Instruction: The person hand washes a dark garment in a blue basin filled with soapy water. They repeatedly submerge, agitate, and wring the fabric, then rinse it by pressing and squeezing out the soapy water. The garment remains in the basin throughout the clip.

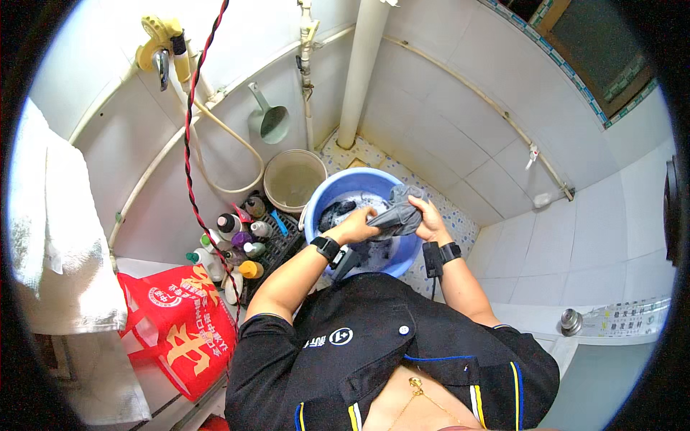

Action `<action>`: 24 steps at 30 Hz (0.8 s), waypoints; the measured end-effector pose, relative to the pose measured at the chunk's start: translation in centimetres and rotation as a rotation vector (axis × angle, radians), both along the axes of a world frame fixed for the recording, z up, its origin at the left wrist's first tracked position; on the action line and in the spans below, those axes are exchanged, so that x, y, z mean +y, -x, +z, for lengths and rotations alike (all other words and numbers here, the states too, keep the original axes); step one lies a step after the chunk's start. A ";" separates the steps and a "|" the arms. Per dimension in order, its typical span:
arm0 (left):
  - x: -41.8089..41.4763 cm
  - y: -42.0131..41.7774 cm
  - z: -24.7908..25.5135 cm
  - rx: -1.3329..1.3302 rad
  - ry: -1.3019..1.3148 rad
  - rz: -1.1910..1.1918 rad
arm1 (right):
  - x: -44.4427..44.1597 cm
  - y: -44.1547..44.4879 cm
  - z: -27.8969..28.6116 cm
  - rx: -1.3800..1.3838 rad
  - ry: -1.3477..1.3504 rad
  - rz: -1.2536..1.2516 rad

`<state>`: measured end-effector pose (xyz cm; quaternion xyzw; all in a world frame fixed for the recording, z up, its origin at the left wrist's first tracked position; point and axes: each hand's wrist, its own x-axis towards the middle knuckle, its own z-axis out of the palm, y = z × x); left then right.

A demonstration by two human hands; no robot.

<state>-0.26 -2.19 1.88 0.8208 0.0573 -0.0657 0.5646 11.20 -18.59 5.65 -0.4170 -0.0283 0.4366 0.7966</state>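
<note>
A wet grey cloth [398, 214], perhaps a garment, is stretched between my two hands over a blue plastic basin [318, 188]. My left hand [357, 225] pinches its near left end. At the opposite side, my right hand [427, 218] grips the bunched part near the basin's right rim. Below the cloth, sudsy water [372, 200] fills the basin, with dark fabric [339, 211] partly sunk in it. Both wrists wear black straps with small devices.
Left of the basin stands a pale bucket [295, 180]. A black crate [288, 242] with several bottles is beside it. A red bag [178, 328] lies nearer. A dipper [271, 121] hangs on the wall, near a hose [237, 134]. A red-black cable [188, 134] hangs down at the left.
</note>
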 end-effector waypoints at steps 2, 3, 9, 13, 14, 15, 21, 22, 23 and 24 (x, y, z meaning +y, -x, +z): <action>0.4 0.4 -0.6 0.085 -0.051 -0.076 | 0.1 0.1 0.2 -0.060 0.054 -0.079; 0.4 0.7 0.4 0.156 -0.029 -0.086 | 0.4 0.5 1.2 -0.102 0.024 -0.059; 1.1 0.9 0.7 0.170 1.106 0.173 | 1.3 0.4 0.8 -0.137 0.052 -0.092; 0.9 0.1 0.3 0.173 1.519 0.229 | 2.9 1.6 0.9 -0.703 0.380 0.014; 0.6 -0.4 -0.7 0.218 1.444 0.381 | 3.4 2.3 0.9 -0.870 0.460 0.056; 0.5 -0.8 -1.7 0.261 1.363 0.538 | 4.3 3.3 1.6 -1.098 0.526 0.143; -3.6 -1.8 -2.0 0.198 0.777 0.683 | 6.7 2.5 -2.3 -1.157 0.914 0.098; -3.4 -1.6 0.0 0.285 0.684 0.653 | 6.6 1.6 -2.4 -1.180 0.916 0.137; -3.2 -1.2 1.9 0.370 0.589 0.619 | 6.1 2.1 -3.3 -1.209 0.945 0.138; -3.4 -1.2 -0.4 0.181 0.615 0.690 | 6.6 2.7 -2.4 -1.235 0.900 0.132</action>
